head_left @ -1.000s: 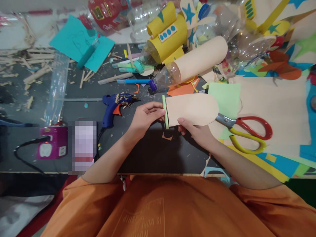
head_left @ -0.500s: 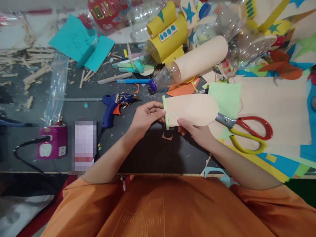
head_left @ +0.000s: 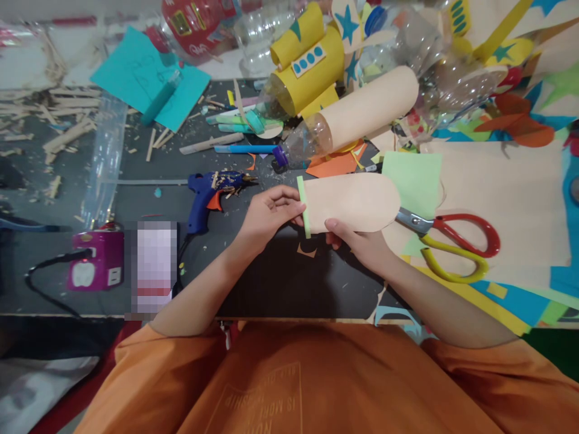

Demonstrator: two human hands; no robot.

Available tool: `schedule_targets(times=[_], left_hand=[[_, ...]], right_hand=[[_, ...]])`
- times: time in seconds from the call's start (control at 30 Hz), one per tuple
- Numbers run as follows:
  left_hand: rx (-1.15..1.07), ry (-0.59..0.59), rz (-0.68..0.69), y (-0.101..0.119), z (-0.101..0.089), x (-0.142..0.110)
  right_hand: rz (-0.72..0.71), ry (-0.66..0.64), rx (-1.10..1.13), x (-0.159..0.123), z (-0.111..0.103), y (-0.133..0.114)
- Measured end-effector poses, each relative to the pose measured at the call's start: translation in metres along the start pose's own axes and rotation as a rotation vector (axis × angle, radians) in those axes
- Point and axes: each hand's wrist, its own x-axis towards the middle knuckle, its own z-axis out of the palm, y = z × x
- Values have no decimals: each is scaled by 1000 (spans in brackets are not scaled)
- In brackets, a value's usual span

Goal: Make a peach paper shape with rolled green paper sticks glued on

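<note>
Between my hands is a cream paper piece (head_left: 350, 199) with a rounded right end. A narrow light green strip (head_left: 304, 208) runs along its straight left edge. My left hand (head_left: 275, 211) pinches the strip at that edge, thumb in front. My right hand (head_left: 350, 238) grips the lower edge of the cream piece, thumb on top and fingers partly hidden beneath. Just right of the rounded end lie scissors (head_left: 446, 241) with one red and one yellow handle, their blades partly covered. A light green paper square (head_left: 414, 181) lies behind them.
A blue glue gun (head_left: 205, 196) lies left of my hands, near a purple power adapter (head_left: 94, 259). Beyond my hands are a bottle wrapped in cream paper (head_left: 371, 108) and a yellow-wrapped bottle (head_left: 312, 72). Wood scraps (head_left: 67, 129) litter the left; a cream sheet (head_left: 506, 205) lies right.
Almost nothing differs. Both hands keep the same hold on the cream paper piece and its green strip, with only a very slight shift.
</note>
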Motion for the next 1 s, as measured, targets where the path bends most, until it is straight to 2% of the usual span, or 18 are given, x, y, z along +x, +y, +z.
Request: schedule_targets(times=[0.3, 0.67, 1.0], left_hand=[[47, -14, 6, 0, -1, 0], [27, -57, -68, 3, 0, -2], [64, -73, -60, 6, 0, -3]], right_hand=[[-10, -26, 33, 1, 0, 0], [-6, -27, -24, 0, 0, 3], [-8, -17, -48, -1, 0, 4]])
